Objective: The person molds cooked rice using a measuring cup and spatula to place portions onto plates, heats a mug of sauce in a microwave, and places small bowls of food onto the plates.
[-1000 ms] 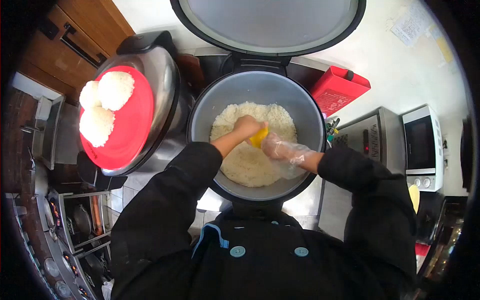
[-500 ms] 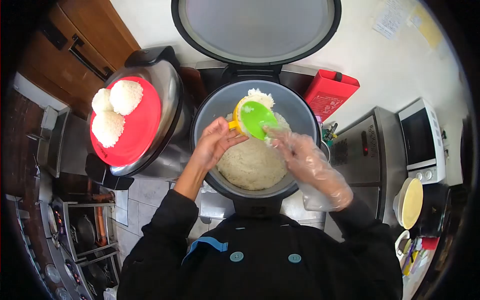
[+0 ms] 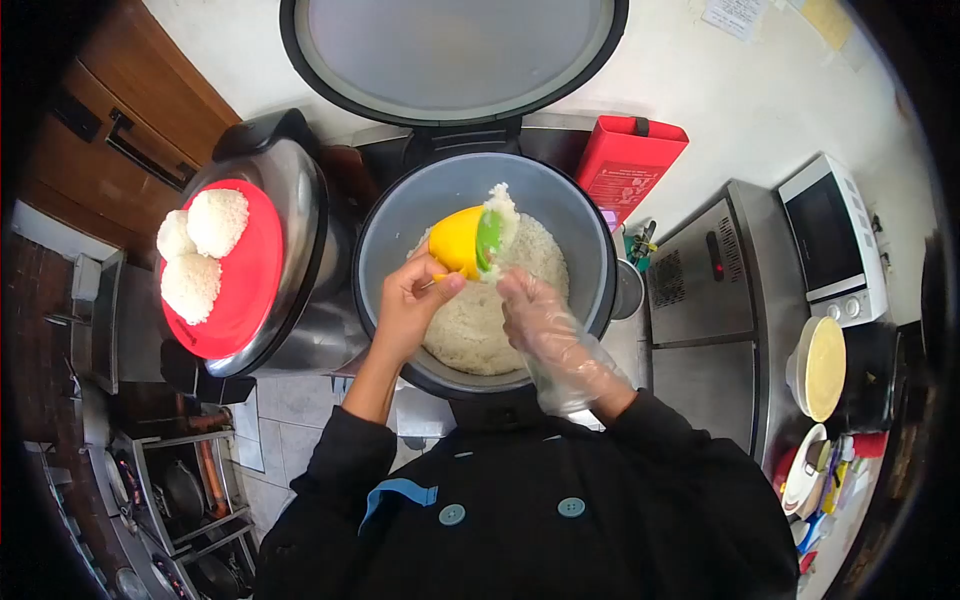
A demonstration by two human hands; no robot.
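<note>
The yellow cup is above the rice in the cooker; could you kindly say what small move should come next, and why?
I would probably sweep the green paddle across the mouth of the yellow cup: the left hand holds the cup tipped sideways, the gloved right hand has the paddle there, and loose rice sticks out past the rim.

The raised lid (image 3: pixel 455 50) is walling off the back of the rice cooker (image 3: pixel 385 260), a red box (image 3: pixel 630 160) is crowding its far right; a gap is showing between left hand (image 3: pixel 410 302) and gloved right hand (image 3: pixel 545 325).
</note>
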